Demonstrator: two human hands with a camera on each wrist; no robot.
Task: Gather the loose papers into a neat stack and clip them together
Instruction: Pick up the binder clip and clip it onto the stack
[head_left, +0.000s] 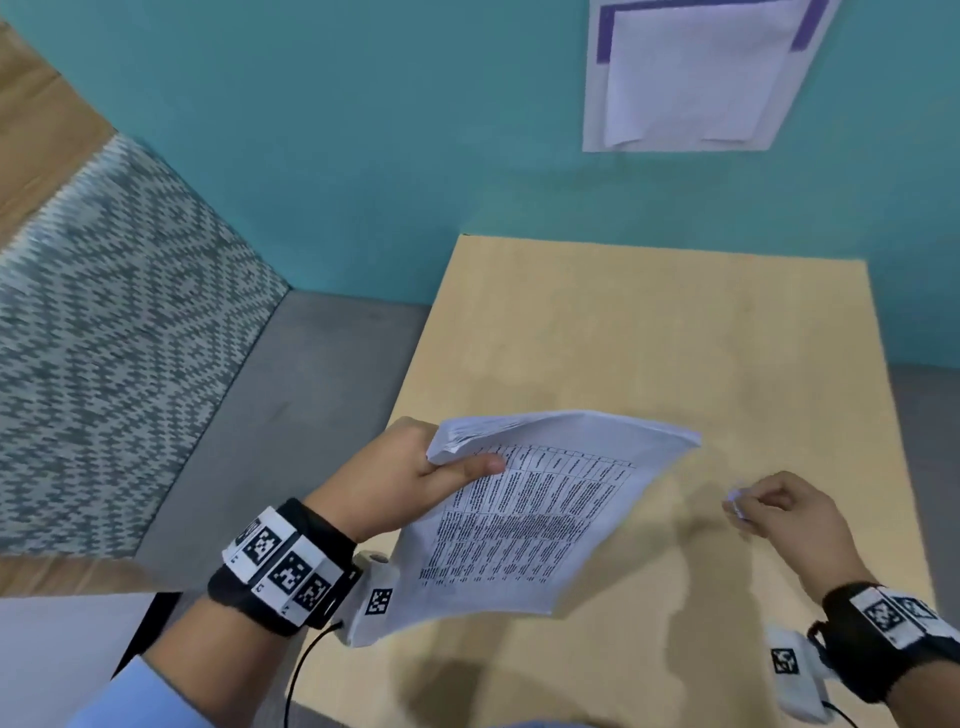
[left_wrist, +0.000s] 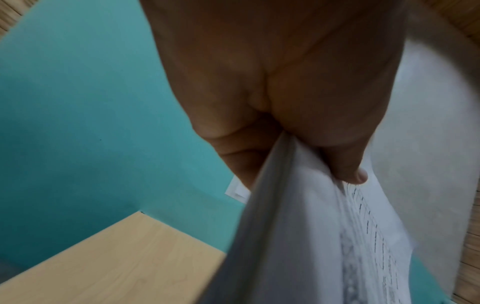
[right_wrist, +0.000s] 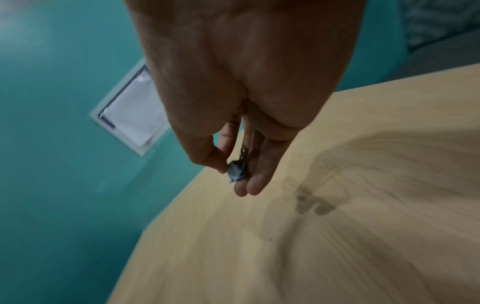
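A stack of printed papers hangs tilted above the light wooden table. My left hand grips its upper left corner, thumb on the top sheet with the printed table. In the left wrist view the stack of papers droops from my left hand, thumb on top. To the right of the stack, my right hand pinches a small pale blue binder clip above the table. In the right wrist view the binder clip sits between thumb and fingertips of my right hand.
A teal wall stands behind the table, with a white sheet taped up with purple tape. A patterned grey rug and grey floor lie to the left. A white surface fills the lower left corner.
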